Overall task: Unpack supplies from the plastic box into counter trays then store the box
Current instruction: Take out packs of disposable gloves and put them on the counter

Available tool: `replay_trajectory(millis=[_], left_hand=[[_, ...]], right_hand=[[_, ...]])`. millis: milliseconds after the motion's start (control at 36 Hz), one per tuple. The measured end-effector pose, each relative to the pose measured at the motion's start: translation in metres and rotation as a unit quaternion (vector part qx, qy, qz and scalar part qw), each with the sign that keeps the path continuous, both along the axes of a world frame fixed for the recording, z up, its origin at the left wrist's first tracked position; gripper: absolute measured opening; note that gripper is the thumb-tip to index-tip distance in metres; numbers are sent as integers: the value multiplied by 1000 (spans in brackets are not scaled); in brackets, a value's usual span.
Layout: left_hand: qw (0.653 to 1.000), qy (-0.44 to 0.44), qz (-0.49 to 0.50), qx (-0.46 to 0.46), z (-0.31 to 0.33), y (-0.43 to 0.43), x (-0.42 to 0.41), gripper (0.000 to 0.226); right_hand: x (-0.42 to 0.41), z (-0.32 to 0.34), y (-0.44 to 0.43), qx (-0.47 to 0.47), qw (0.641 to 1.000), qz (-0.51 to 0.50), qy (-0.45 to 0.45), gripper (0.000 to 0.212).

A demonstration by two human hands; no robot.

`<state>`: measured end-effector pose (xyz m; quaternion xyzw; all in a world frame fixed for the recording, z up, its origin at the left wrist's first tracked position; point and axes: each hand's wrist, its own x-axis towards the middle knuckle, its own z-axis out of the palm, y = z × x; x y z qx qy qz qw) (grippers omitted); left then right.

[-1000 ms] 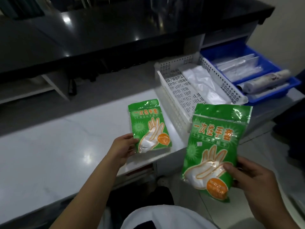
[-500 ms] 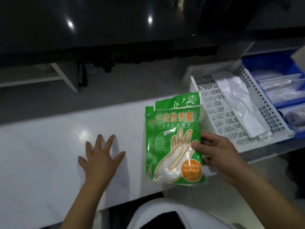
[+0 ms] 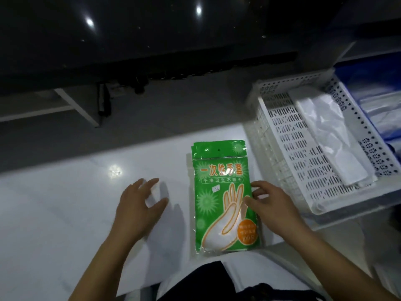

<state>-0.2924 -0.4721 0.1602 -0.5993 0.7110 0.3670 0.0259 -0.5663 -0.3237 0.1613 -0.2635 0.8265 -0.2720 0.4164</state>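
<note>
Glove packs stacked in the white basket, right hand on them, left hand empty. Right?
No. The glove packs lie on the counter, left of the white basket, not in it, as the head view shows. The right hand does touch them and the left hand is empty.

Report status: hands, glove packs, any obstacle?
Left hand open, over counter. Right hand touches glove packs, stacked flat on counter. Nothing between packs and basket.
</note>
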Motion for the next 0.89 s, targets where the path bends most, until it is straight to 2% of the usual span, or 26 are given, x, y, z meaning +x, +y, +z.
replay_trajectory(millis=[56,111,167,222,361,472,611,722,778,889], left_hand=[[992,114,33,45,7,9,-9,58],[969,191,73,136,12,17,-24,60],[931,250,122,237,13,24,-40,66],[893,297,162,296,11,28,-54,61],[870,348,155,313,9,21,-66,52],[850,397,128,321,12,17,-57,46],[800,497,114,316,23,19,-47,56],[767,549,82,323,41,18,-58,69],[762,559,58,323,51,17,-68,79],[779,545,13,308,70,20,-102,84]], right_hand=[[3,0,-2,-19,1000,-6,-15,29],[7,0,-4,-34,999,-12,-32,31],[9,-2,-5,-43,998,-7,-35,42],[11,-4,-5,-48,998,-6,-45,44],[11,-1,-10,-68,992,-48,-90,51],[10,11,-12,-123,982,-73,-124,48],[3,47,-9,-232,954,-62,-180,53],[-13,78,-5,-283,939,-42,-190,59],[-24,90,0,-307,928,-51,-203,61],[-52,104,21,-340,914,-58,-213,62]])
